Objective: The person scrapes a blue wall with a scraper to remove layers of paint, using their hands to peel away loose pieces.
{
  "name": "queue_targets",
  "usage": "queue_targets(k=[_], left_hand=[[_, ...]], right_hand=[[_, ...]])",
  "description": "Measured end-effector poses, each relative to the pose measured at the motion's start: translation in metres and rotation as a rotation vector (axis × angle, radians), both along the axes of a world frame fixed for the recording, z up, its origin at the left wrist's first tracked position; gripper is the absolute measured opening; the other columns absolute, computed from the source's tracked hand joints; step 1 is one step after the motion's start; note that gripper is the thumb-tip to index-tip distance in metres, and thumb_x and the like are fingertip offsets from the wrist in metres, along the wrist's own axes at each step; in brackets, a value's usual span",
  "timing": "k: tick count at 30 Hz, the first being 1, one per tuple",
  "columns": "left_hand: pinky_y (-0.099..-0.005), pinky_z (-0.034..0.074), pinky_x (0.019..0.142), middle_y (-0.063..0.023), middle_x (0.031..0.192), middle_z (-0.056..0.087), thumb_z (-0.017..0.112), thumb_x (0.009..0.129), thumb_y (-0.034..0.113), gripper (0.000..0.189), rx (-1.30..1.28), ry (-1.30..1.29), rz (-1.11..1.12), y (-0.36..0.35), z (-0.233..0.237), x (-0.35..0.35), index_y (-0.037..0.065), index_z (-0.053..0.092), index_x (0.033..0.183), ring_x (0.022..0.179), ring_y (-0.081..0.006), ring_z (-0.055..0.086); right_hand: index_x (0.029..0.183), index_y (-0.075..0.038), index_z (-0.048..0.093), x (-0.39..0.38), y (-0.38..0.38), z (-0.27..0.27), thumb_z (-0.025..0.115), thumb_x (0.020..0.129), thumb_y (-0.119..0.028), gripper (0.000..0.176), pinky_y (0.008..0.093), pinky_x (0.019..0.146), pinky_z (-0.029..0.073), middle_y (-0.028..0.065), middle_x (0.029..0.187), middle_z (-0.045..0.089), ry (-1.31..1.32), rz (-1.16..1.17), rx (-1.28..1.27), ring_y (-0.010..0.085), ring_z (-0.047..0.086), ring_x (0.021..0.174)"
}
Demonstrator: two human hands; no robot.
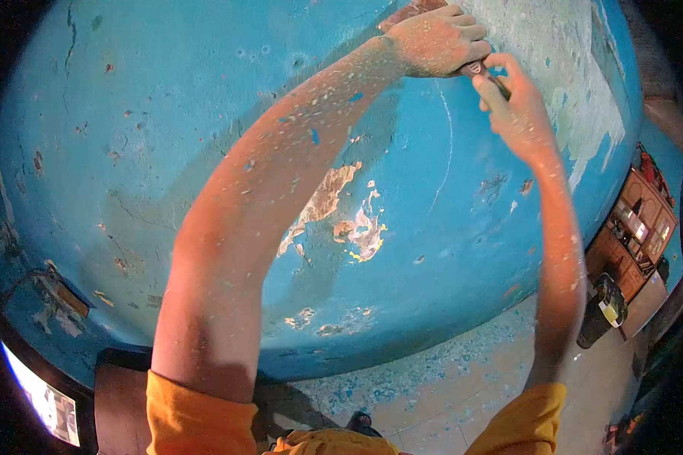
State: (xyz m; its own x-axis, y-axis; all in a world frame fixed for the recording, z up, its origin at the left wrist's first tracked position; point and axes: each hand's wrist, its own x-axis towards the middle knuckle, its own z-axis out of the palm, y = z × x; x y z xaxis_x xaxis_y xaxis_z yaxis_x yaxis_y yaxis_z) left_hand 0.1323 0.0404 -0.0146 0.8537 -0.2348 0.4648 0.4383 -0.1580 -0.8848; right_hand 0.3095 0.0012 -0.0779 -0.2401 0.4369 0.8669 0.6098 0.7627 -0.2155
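Observation:
A blue painted wall (281,45) fills most of the view, with a large pale stripped area (569,68) at the upper right. My left hand (439,39) is closed around a brown tool (413,10) at the top, against the wall near the stripped area's edge. Just to its right, my right hand (511,102) grips the tool's dark handle (474,69) with curled fingers. Specks of paint cover both forearms. Where the tool's working edge meets the wall is hidden behind my left hand.
Blue paint flakes (432,371) lie on the tiled floor below the wall. A wooden cabinet (626,258) stands at the right, with a black bag-like object (605,303) beside it. At the lower left is a bright screen or opening (44,398).

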Motion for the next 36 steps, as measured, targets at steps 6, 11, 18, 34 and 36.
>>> queue_targets(k=[6,11,18,34,36], left_hand=[[-0.0455,0.040,0.084,-0.0107,0.091,0.063,0.058,0.077,0.042,0.037,-0.095,-0.254,0.163,0.020,0.009,0.016,0.008,0.063,0.091,0.095,-0.0258,0.056],[-0.0484,0.042,0.083,-0.0114,0.079,0.064,0.056,0.078,0.038,0.033,-0.150,-0.272,0.220,0.042,0.036,0.046,0.008,0.066,0.084,0.083,-0.0289,0.060],[-0.0512,0.046,0.077,-0.0167,0.071,0.065,0.059,0.072,0.034,0.028,-0.238,-0.447,0.316,0.082,0.028,0.095,0.006,0.067,0.070,0.068,-0.0351,0.063],[-0.0482,0.048,0.068,-0.0195,0.065,0.061,0.061,0.065,0.036,0.034,-0.104,-0.417,0.252,0.082,0.026,0.074,0.002,0.065,0.069,0.067,-0.0378,0.061],[-0.0486,0.048,0.067,-0.0198,0.066,0.061,0.061,0.066,0.037,0.035,-0.081,-0.421,0.136,0.085,0.028,0.075,0.002,0.064,0.069,0.066,-0.0383,0.061]], right_hand=[[0.106,-0.011,0.055,0.016,0.031,0.031,0.058,0.088,-0.032,0.028,0.0360,0.063,0.047,0.0106,0.073,0.061,-0.177,-0.083,0.429,0.0225,0.060,0.065],[0.105,-0.013,0.057,0.039,0.044,0.054,0.058,0.088,-0.037,0.029,0.0297,0.058,0.043,0.0038,0.066,0.056,-0.175,-0.042,0.399,0.0132,0.053,0.062],[0.091,-0.007,0.060,0.081,0.103,0.083,0.065,0.081,-0.034,0.029,0.0278,0.053,0.041,0.0052,0.064,0.057,-0.276,-0.018,0.266,0.0104,0.050,0.057],[0.089,-0.010,0.057,0.076,0.116,0.061,0.061,0.083,-0.047,0.038,0.0278,0.053,0.037,0.0010,0.059,0.047,-0.166,0.000,0.402,0.0100,0.043,0.055],[0.088,-0.010,0.056,0.072,0.113,0.062,0.061,0.083,-0.047,0.038,0.0274,0.053,0.036,0.0004,0.057,0.045,-0.118,-0.005,0.488,0.0097,0.042,0.055]])
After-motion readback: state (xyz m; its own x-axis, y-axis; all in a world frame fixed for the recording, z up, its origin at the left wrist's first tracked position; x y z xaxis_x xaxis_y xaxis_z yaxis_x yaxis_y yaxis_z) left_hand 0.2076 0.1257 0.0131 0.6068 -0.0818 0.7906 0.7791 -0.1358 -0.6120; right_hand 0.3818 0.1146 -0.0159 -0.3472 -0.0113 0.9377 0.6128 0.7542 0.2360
